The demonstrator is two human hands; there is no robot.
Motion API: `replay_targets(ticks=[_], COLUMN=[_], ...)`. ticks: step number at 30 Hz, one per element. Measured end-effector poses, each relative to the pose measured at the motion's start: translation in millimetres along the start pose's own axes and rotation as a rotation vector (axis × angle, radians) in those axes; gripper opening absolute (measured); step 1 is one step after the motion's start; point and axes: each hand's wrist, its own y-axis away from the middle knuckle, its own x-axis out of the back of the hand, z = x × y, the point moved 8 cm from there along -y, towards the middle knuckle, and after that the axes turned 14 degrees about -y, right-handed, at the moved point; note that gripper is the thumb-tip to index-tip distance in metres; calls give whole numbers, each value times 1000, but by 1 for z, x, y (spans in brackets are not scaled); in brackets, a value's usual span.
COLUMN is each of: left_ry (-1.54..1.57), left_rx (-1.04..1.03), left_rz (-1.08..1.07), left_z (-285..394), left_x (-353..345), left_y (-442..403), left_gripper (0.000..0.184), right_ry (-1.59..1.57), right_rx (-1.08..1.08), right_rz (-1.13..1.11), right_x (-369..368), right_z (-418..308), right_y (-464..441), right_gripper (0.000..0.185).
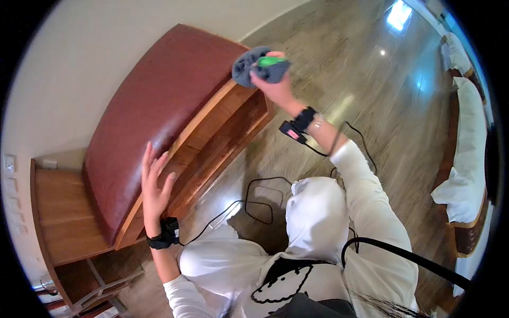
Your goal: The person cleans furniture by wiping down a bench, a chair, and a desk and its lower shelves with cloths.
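Note:
My right hand grips a grey cloth with a bright green patch on it. The cloth is bunched against the far corner of a padded bench with a dark red top. A wooden frame with an open recess runs along the bench's near side. Toward the bench's nearer end, my left hand rests at the edge of the red top, fingers stretched and apart, with nothing in it. Black bands with small boxes are strapped round both wrists.
A wooden cabinet adjoins the bench at left, below wall sockets. Black cables trail from my wrists over my lap and the wood-look floor. White-covered seating lines the right side.

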Motion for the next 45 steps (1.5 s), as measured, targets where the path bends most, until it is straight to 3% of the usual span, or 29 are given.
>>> replay_targets(ticks=[2,4,5,7,11,15,16,17,19,30,33,36,37,40,42,43,45], left_ry=[-92,-177,-256,-227,-333,-430,-446,-461,-454,-443,-445,-447,-431,-392,-355,-343,-229], left_rx=[12,17,9,44,86,99,113,127,137,94,51,8,-32,-105,-189,-209,-304], left_rz=[35,6,-6,-63,-114,-166,-183,-203,-212,-258,-266,-251,-276,-299,-299,-279,-267], left_z=[-2,5,9,15,19,23,25,25,26,48,59,69,73,83,89,89,83], left_x=[8,8,11,13,22,24,26,25,27,24,19,17,12,2,-4,-8,-25], left_y=[1,2,2,5,8,-1,-2,-4,-3,-7,-15,-32,-39,-58,-72,-79,-94], left_gripper=[40,39,39,36,33,35,35,35,35,34,33,33,33,33,33,33,33], right_ry=[50,352,352,352,500,524,420,412,624,699,637,635,673,754,534,559,240], right_rx=[56,356,334,417,171,104,-285,-289,-83,-243,-241,-539,-752,-723,-904,-888,-1320], right_rz=[10,-39,-21,-317,-558,-619,-509,-511,-667,-603,-423,-222,-284,-370,-482,-469,-101], right_x=[6,8,19,29,65,84,96,103,95,104,109,126,133,140,141,142,164], right_z=[26,13,22,42,113,151,185,195,187,224,220,238,255,261,271,256,241], right_y=[8,18,23,45,75,116,128,140,160,192,196,214,225,221,220,208,215], right_gripper=[30,31,31,29,30,26,26,26,30,43,44,50,52,44,36,36,34])
